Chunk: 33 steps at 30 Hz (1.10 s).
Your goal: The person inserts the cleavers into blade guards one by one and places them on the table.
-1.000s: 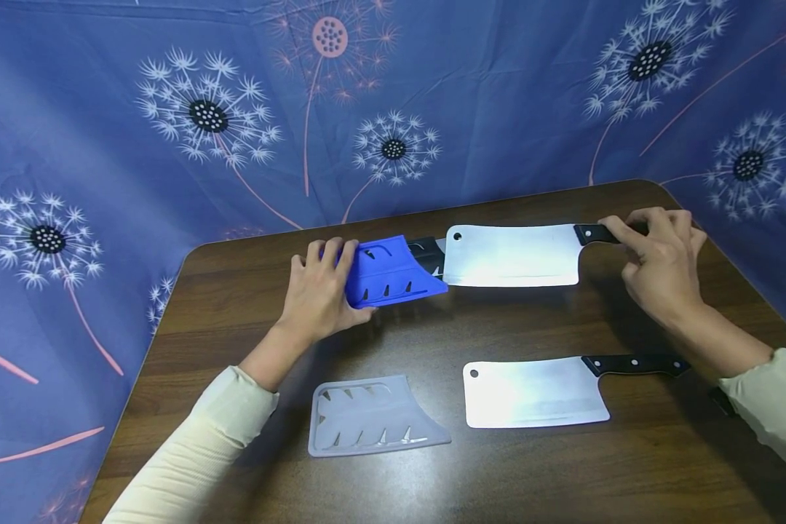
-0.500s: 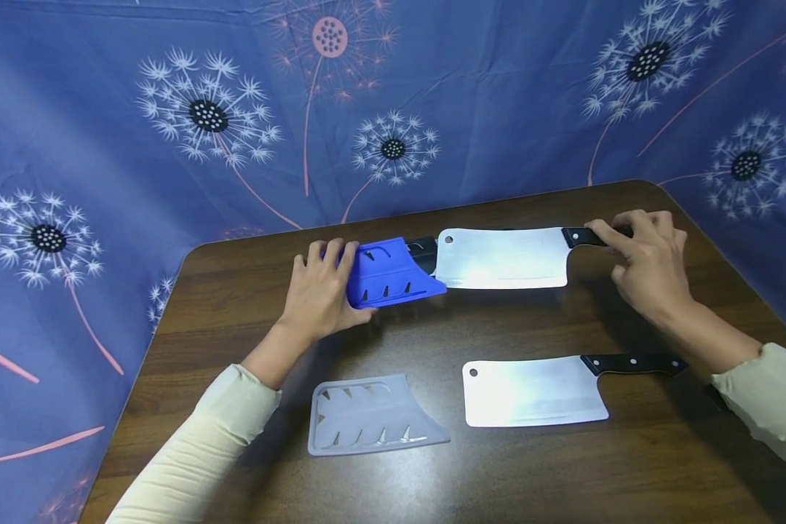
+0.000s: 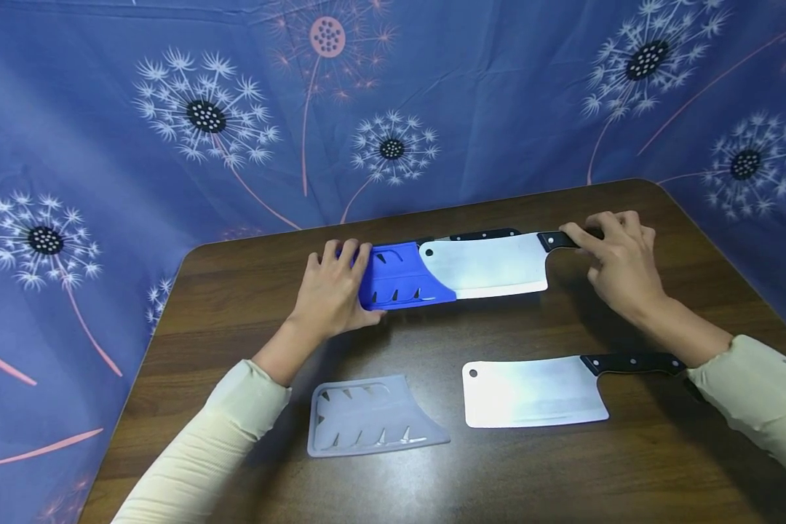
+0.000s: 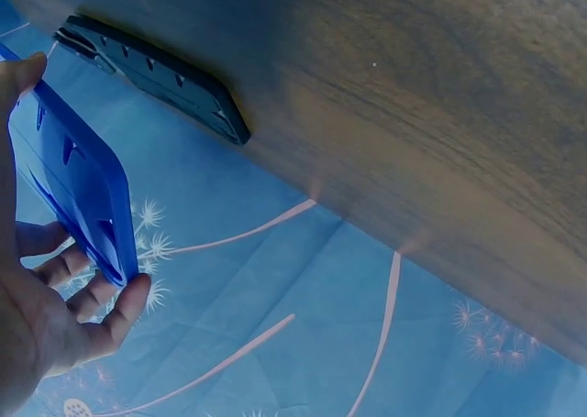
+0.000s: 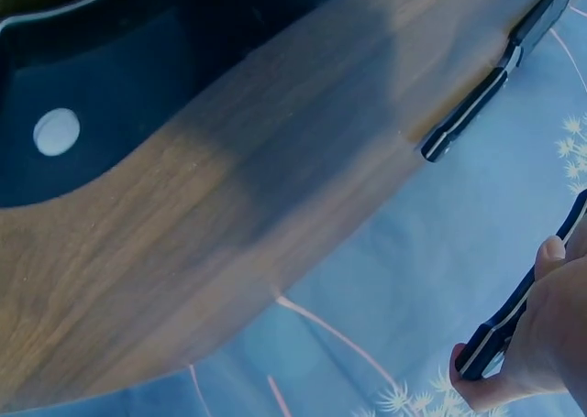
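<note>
Bench point(image 3: 236, 284) rpt: cleaver point(image 3: 485, 263) at blue sheath point(image 3: 399, 278)

Cleaver held over bench, blade point(image 3: 514, 266) L of R hand point(image 3: 621, 266), lower corner behind sheath's mouth edge. Blue sheath: R of L hand point(image 3: 332, 291), pinched at outer end. R hand pinching hdl point(image 3: 555, 240).

Left of centre in the head view, the left hand point(image 3: 330, 292) is curled in a grip; the right hand point(image 3: 622, 268) is curled likewise at right. Both forearms point(image 3: 203, 440) are angled inward and upward.
</note>
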### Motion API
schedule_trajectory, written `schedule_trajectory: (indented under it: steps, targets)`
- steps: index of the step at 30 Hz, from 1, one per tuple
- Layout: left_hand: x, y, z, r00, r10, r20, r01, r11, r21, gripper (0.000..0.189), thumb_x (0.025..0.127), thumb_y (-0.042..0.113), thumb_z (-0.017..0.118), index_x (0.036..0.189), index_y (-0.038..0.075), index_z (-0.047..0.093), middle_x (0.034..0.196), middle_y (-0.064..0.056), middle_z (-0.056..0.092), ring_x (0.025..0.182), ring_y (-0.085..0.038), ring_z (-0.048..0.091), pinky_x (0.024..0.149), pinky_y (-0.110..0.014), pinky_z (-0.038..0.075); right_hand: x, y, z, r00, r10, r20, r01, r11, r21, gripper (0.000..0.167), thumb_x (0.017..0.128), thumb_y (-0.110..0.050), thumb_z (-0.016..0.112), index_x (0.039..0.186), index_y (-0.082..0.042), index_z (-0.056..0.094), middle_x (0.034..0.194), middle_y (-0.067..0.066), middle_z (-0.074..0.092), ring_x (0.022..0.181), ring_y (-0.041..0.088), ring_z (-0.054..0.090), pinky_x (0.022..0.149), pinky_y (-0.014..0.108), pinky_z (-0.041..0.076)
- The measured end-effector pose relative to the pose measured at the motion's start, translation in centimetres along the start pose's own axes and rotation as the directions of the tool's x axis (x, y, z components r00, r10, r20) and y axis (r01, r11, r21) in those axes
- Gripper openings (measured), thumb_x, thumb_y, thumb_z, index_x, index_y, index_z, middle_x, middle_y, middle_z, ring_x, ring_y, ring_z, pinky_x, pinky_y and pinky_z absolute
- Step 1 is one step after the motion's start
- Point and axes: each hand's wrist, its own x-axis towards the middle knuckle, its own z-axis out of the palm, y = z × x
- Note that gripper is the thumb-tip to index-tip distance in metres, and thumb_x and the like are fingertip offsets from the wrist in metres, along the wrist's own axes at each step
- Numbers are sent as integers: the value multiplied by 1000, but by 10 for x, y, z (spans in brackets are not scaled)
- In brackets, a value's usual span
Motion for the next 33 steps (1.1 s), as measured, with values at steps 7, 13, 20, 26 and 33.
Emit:
schedule_trajectory:
  steps: [7, 13, 20, 26, 33]
  targets:
    - [1, 0, 0, 1000, 10, 13, -10, 1000, 23, 109, 55, 73, 72, 133, 1, 48, 120, -17, 52, 105, -39, 48, 69, -51, 47, 0, 1, 4, 1000, -12, -11, 12, 1000, -4, 73, 62, 30, 53, 125, -6, 63, 112, 25, 51, 106, 47, 39, 84, 66, 27]
    - [1, 0, 0, 999, 16, 35, -17, 1000, 27, 110, 55, 73, 71, 134, 1, 47, 120, -18, 51, 105, -40, 48, 69, -50, 47, 0, 2, 6, 1000, -19, -12, 19, 1000, -3, 73, 62, 30, 54, 124, -6, 63, 112, 25, 50, 105, 46, 39, 84, 64, 27]
    - [3, 0, -1, 999, 14, 34, -15, 999, 32, 110, 55, 73, 72, 134, 0, 48, 119, -18, 51, 105, -40, 48, 69, -50, 48, 0, 5, 5, 998, -46, -33, 47, 999, 10, 77, 60, 31, 59, 126, -7, 62, 113, 26, 51, 105, 46, 38, 81, 62, 27]
    - [3, 0, -2, 998, 8, 55, -10, 1000, 24, 110, 54, 72, 74, 133, 0, 47, 120, -18, 50, 105, -39, 47, 69, -50, 47, 0, 6, 7, 998, -51, -32, 51, 999, 0, 76, 59, 31, 60, 125, -7, 62, 113, 26, 50, 105, 47, 38, 82, 63, 27]
    - [5, 1, -3, 997, 5, 76, -7, 1000, 18, 111, 53, 70, 76, 134, 0, 46, 122, -18, 49, 108, -40, 46, 72, -51, 47, 3, 4, 9, 997, -69, -25, 69, 997, -24, 76, 59, 31, 59, 122, -10, 61, 112, 25, 50, 105, 46, 39, 83, 65, 28]
